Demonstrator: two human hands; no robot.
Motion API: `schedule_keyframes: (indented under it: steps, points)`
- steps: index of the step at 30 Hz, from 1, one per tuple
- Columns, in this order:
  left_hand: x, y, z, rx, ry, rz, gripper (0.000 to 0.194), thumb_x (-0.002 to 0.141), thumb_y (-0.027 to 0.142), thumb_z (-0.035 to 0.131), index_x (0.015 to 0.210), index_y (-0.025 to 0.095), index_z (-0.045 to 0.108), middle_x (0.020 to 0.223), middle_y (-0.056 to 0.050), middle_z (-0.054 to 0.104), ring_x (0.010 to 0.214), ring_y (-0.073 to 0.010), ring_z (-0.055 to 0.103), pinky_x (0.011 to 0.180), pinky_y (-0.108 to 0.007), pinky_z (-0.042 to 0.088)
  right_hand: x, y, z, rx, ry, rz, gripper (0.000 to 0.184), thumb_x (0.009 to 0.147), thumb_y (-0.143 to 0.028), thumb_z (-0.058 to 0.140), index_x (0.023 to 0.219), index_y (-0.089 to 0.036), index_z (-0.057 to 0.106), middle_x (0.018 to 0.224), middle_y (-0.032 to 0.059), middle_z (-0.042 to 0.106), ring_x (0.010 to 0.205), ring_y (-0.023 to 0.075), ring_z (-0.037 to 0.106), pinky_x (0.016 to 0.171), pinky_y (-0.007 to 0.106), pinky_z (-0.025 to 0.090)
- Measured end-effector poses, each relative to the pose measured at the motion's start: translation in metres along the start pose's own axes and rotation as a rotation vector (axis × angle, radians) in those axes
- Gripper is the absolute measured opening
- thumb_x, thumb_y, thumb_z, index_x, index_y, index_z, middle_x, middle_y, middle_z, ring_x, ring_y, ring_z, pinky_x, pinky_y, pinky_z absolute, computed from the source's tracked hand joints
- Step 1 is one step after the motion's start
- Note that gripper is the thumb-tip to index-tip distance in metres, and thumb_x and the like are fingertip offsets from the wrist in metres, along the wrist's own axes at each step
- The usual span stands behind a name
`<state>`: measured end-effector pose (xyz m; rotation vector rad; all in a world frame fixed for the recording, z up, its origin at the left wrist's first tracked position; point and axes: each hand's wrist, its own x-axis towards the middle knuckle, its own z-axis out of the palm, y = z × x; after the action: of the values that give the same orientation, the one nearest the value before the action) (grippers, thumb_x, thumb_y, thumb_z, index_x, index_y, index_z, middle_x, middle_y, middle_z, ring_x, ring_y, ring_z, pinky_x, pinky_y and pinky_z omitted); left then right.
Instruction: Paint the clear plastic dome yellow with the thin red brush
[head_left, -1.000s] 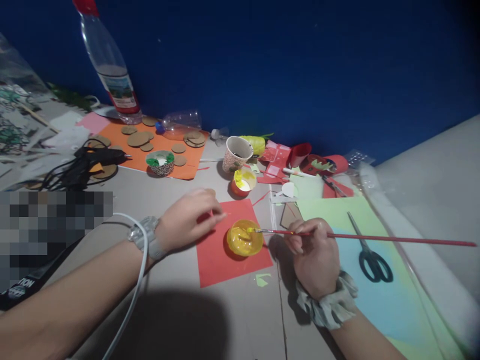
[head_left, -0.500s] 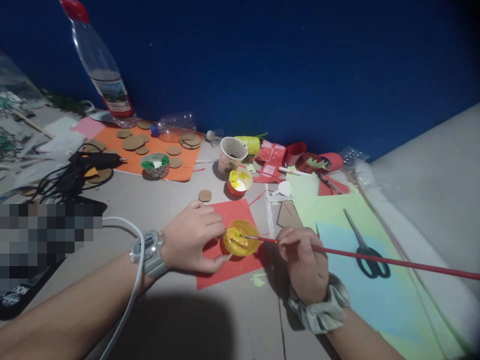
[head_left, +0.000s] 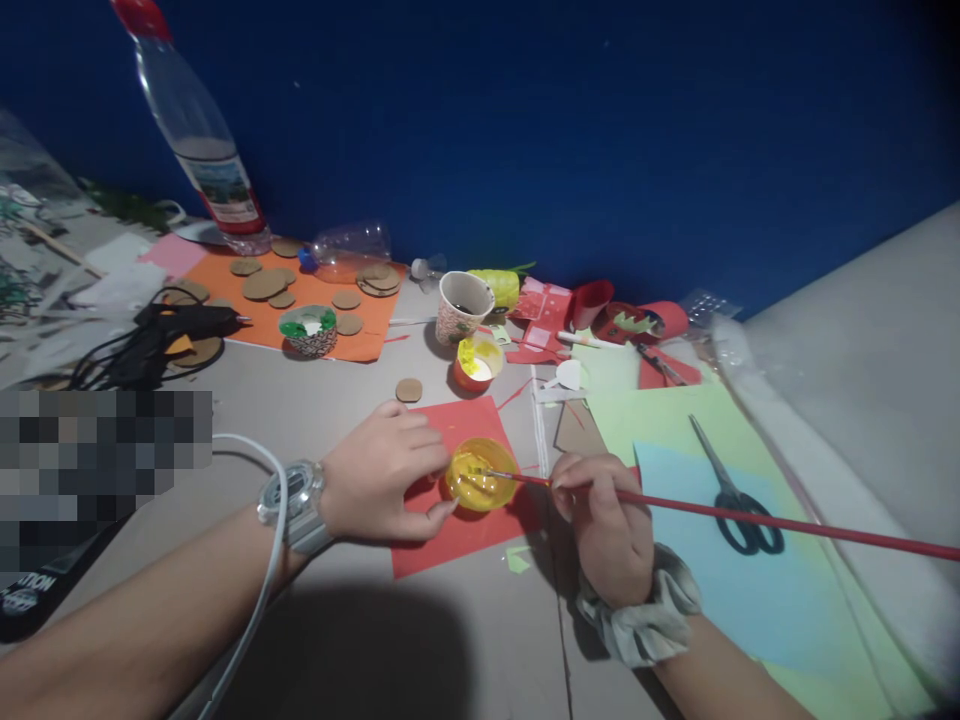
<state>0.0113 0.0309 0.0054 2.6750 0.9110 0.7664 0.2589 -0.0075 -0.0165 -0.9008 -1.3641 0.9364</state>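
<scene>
My right hand (head_left: 607, 525) is closed round a long red paintbrush (head_left: 705, 508), held nearly level with its handle running off to the right. The brush tip lies inside a small, glossy, see-through yellow bowl (head_left: 499, 495), with yellow paint in it. At the bowl's left side, my left hand (head_left: 382, 475) steadies it between thumb and fingers. Under the bowl is a sheet of red paper (head_left: 427, 555). Just behind stands a small cut-down cup (head_left: 465, 378), red outside, with yellow paint smeared on its inside and white at the bottom.
Behind are a patterned paper cup (head_left: 457, 325), a green-rimmed cut cup (head_left: 311, 340) and a tall bottle (head_left: 217, 185). Scissors (head_left: 739, 510) lie on blue and green paper at right. A glue gun (head_left: 195, 320) sits at left, and a white cable (head_left: 259, 610) crosses my left wrist.
The brush tip has shifted very slightly left within the yellow bowl. Both hands keep almost the same place and grip; the view has moved a little.
</scene>
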Motion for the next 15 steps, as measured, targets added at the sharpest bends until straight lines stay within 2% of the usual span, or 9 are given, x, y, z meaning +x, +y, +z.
schedule_keyframes:
  steps: [11, 15]
  points:
    - [-0.0029, -0.0009, -0.0022, -0.068, -0.030, 0.001, 0.017, 0.079, 0.033, 0.056, 0.070, 0.019, 0.051, 0.064, 0.001, 0.055, 0.064, -0.0152, 0.047, 0.065, -0.034, 0.030, -0.0015, 0.0017, -0.0027, -0.009, -0.024, -0.003, 0.027, 0.102, -0.029, 0.046, 0.085, -0.021, 0.065, 0.066, -0.0011, 0.052, 0.054, 0.0115, 0.047, 0.048, 0.024, 0.036]
    - [-0.0034, -0.0050, -0.0049, -0.114, -0.023, -0.050, 0.008, 0.082, 0.026, 0.051, 0.080, 0.019, 0.054, 0.069, 0.000, 0.058, 0.068, -0.0160, 0.051, 0.069, -0.033, 0.034, -0.0010, 0.0018, -0.0024, -0.027, 0.005, -0.001, 0.027, 0.100, -0.031, 0.047, 0.083, -0.021, 0.065, 0.064, -0.0002, 0.052, 0.054, 0.0130, 0.048, 0.045, 0.025, 0.034]
